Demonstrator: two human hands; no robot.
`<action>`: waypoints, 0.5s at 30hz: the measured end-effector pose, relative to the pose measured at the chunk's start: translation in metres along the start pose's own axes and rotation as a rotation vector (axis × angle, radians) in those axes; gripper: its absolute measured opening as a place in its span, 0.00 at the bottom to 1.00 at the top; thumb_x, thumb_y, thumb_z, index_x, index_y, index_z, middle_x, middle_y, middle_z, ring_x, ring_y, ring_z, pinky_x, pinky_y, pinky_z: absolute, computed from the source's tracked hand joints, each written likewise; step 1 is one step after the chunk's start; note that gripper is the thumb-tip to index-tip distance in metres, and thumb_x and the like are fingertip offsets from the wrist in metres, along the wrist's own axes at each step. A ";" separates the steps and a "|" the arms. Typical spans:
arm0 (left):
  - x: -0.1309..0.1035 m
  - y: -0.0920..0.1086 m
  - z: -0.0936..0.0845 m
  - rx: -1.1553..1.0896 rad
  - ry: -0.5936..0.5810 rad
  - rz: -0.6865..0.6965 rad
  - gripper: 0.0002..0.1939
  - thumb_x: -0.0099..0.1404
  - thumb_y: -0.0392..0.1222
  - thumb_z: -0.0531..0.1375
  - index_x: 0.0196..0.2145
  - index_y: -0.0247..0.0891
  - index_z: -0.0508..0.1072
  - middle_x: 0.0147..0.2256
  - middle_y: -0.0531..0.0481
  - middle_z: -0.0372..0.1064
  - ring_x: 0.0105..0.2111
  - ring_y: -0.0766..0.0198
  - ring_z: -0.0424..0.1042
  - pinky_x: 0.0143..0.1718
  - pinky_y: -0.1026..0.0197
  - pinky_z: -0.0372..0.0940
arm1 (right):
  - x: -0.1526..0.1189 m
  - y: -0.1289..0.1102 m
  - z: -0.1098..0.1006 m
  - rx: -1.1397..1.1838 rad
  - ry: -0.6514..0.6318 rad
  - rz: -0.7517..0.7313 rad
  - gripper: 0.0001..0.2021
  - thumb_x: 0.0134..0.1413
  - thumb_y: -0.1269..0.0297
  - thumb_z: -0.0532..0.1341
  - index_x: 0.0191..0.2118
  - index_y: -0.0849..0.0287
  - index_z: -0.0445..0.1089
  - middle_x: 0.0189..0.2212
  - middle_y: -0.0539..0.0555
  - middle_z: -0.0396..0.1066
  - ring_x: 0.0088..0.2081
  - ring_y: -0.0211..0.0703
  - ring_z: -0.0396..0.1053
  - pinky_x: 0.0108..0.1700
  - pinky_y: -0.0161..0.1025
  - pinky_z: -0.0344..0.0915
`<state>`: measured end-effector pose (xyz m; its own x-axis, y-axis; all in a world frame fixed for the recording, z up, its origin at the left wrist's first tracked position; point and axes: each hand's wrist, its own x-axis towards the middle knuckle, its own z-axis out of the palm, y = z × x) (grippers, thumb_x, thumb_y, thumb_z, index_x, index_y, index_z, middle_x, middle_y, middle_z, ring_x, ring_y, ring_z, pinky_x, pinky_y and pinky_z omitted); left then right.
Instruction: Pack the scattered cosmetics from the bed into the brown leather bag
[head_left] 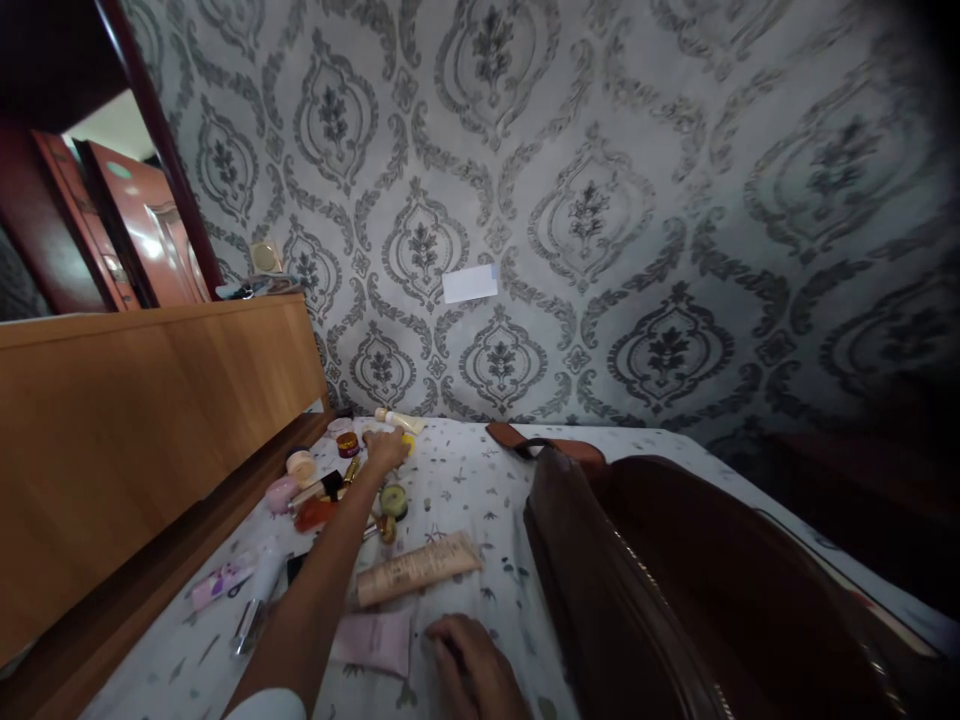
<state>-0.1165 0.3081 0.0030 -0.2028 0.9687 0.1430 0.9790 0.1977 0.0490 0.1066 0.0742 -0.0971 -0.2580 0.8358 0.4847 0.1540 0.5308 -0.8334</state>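
Brown handbag (pixel 570 560) gaping open on patterned sheet (pixel 465 500). All left of handbag: right hand (pixel 480 668) half-curled, nothing visible held; left hand (pixel 387 449) outstretched, fingers lowered, grip unclear; tan squeeze tube (pixel 420 570); green jar (pixel 393 499) near left forearm (pixel 330 565); small yellow item (pixel 409 441) at left hand. Sideways forearm sweep could knock jar.

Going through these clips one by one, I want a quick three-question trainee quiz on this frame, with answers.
1. Which hand is nearer the pale pink tube?
2. True or false: the brown bag is to the right of the beige tube.
3. What colour is the small thing right by the left hand? A) blue B) yellow C) purple

Key: 1. the right hand; 2. true; 3. B
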 end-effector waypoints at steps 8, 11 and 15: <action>0.027 -0.007 0.004 -0.057 -0.114 -0.071 0.19 0.70 0.46 0.60 0.55 0.36 0.68 0.52 0.43 0.69 0.47 0.56 0.73 0.47 0.48 0.71 | 0.002 0.000 -0.004 -0.028 -0.066 -0.051 0.15 0.68 0.60 0.50 0.35 0.54 0.71 0.32 0.54 0.74 0.37 0.45 0.71 0.42 0.38 0.65; 0.032 -0.013 0.004 -0.077 -0.143 -0.056 0.19 0.70 0.46 0.60 0.55 0.36 0.68 0.52 0.43 0.69 0.47 0.56 0.73 0.47 0.48 0.71 | 0.002 0.000 -0.004 -0.030 -0.072 -0.048 0.13 0.67 0.62 0.51 0.36 0.54 0.70 0.32 0.54 0.74 0.37 0.45 0.71 0.42 0.38 0.65; 0.028 -0.026 0.001 -0.062 -0.139 -0.034 0.19 0.70 0.46 0.60 0.54 0.37 0.69 0.53 0.43 0.68 0.48 0.55 0.72 0.48 0.48 0.71 | 0.002 -0.003 -0.006 -0.034 -0.082 -0.049 0.10 0.65 0.67 0.51 0.34 0.55 0.69 0.32 0.53 0.73 0.36 0.44 0.70 0.41 0.38 0.64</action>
<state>-0.1477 0.3298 0.0048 -0.2273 0.9738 0.0022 0.9676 0.2256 0.1130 0.1108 0.0755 -0.0920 -0.3434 0.7949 0.5002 0.1711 0.5766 -0.7989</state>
